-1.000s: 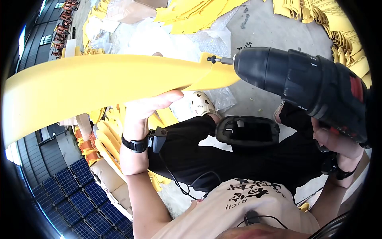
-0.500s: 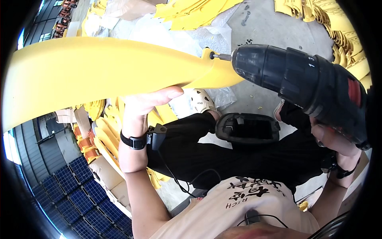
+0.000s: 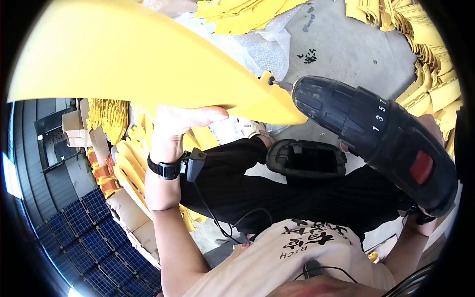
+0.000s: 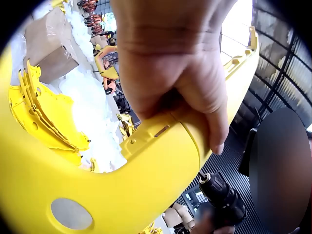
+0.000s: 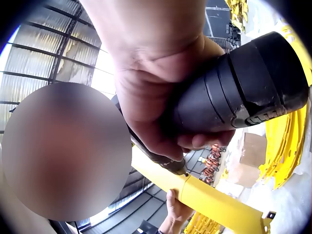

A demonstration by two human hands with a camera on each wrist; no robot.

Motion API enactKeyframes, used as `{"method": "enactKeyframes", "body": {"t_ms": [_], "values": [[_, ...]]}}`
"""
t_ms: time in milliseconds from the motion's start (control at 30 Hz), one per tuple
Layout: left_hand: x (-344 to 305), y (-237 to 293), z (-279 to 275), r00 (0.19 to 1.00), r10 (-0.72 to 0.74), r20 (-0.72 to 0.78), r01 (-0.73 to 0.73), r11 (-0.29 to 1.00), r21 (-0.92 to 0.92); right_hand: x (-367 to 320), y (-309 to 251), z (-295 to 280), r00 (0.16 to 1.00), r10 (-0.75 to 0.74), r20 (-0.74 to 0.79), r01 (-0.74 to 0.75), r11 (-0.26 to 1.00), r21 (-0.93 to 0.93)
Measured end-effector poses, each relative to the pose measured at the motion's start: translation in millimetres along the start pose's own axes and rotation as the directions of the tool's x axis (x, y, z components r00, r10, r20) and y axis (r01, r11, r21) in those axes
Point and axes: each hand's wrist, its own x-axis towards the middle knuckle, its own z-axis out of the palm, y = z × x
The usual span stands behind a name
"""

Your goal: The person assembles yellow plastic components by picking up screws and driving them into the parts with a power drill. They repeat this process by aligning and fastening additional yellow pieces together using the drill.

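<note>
A long curved yellow plastic panel (image 3: 148, 64) fills the upper left of the head view, held up by my left hand (image 3: 184, 121). In the left wrist view, that hand grips the panel's edge with the thumb on one face and the fingers over the other. My right hand (image 5: 151, 102) grips the handle of a black cordless drill (image 3: 366, 123), and the drill mostly hides this hand in the head view. The driver bit (image 3: 284, 85) meets a dark screw (image 3: 271, 80) in a small tab on the panel's edge.
Several yellow panels (image 3: 247, 15) lie on bubble wrap ahead, with more stacked at the right (image 3: 425, 44). Loose dark screws (image 3: 309, 56) lie on the grey floor. An open black case (image 3: 307, 158) sits between the legs. Blue crates (image 3: 94, 247) stand at the lower left.
The panel has swung, its left part rising and its tabbed end dropping slightly. The drill has tilted with it, its rear lower and its red patch turned more into view. Both hands keep their grip.
</note>
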Motion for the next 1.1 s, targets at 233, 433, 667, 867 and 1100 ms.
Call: {"method": "enactKeyframes", "body": {"t_ms": [233,433,667,867,1100], "values": [[0.5,-2.4,-0.2,0.998,-0.041,-0.056,0.033,0.991,-0.133,2.8,-3.9,-1.7,0.99,0.138,-0.02,-0.135,0.982,0.132],[2.7,0.5,2.0,0.995,-0.092,-0.037,0.088,0.99,-0.108,14.4,-9.7,-7.0,0.97,0.224,0.098,-0.245,0.878,0.411],[8.3,0.6,-4.3,0.996,-0.089,0.011,0.089,0.982,-0.168,36.4,-22.4,-15.7,0.926,0.226,0.304,-0.374,0.67,0.642],[8.5,8.9,-4.8,0.999,-0.049,-0.005,0.048,0.982,-0.185,52.4,-18.1,-11.4,0.988,-0.054,0.144,-0.029,0.857,0.515],[19.5,-8.3,-40.9,0.984,0.119,-0.136,-0.166,0.893,-0.419,53.8,-9.7,7.4,0.97,-0.232,-0.079,0.245,0.933,0.266]]}}
